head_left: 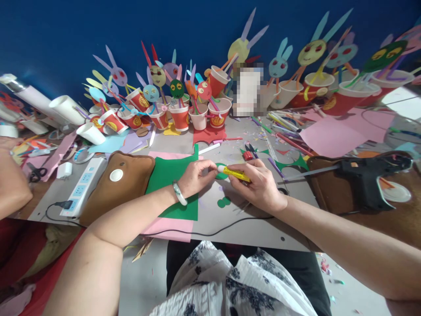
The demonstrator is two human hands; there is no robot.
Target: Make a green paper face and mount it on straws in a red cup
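My right hand [261, 184] is wrapped round a yellow glue stick [239, 175], its white end pointing left over a green paper circle [222, 176]. The fingers of my left hand [197, 177] are pinched together at the left edge of that circle; part of it is hidden behind the fingers and the glue stick. A red cap [247, 156] lies just beyond my right hand. Small green paper discs [221, 203] rest on the table nearer to me. Under my left wrist is a green paper sheet [174, 182], on top of pink paper [171, 230].
Several red paper cups [179, 118] with paper rabbit figures line the back. A black glue gun [365, 175] lies right on a brown cushion-like pad; another brown pad [115, 184] and a power strip [83, 186] lie left. A black cable [210, 231] crosses in front. Another person's arm [13, 180] reaches in left.
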